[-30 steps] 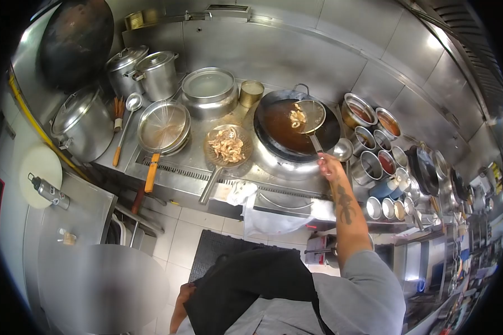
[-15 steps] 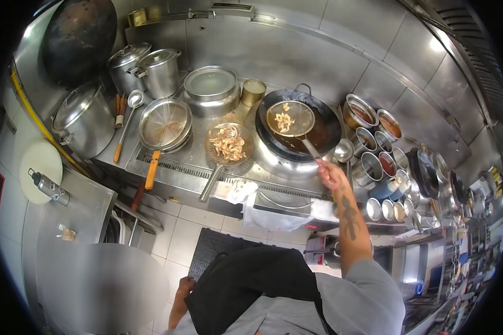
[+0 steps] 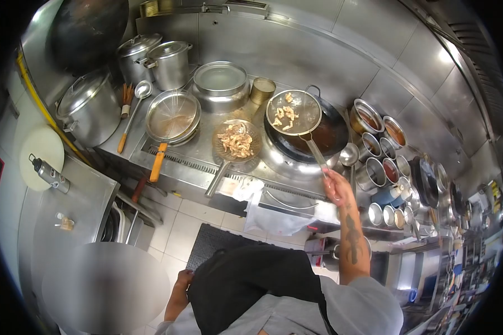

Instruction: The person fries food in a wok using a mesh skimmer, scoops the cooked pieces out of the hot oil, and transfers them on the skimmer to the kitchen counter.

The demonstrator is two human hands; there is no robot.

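My right hand (image 3: 336,187) is closed round the handle of a fine-mesh strainer (image 3: 308,111), which is held over the left part of a black wok (image 3: 335,131). Several pale, cooked-looking food pieces (image 3: 285,116) lie in the mesh. Dark liquid shows in the wok. Left of it, a perforated skimmer (image 3: 217,177) rests on the counter, heaped with strips of similar food (image 3: 237,140). My left hand (image 3: 180,287) hangs low beside the black apron; its fingers are partly hidden against the cloth.
A strainer with an orange handle (image 3: 159,162) rests over a bowl, near a ladle (image 3: 131,117) and lidded pots (image 3: 170,67). Another ladle (image 3: 349,153) lies right of the wok, beside several sauce containers (image 3: 369,172). A white cloth (image 3: 247,188) lies at the counter's front edge.
The strainer sits slightly further left over the wok, and the food pieces in it have spread apart. The whole view has shifted a little.
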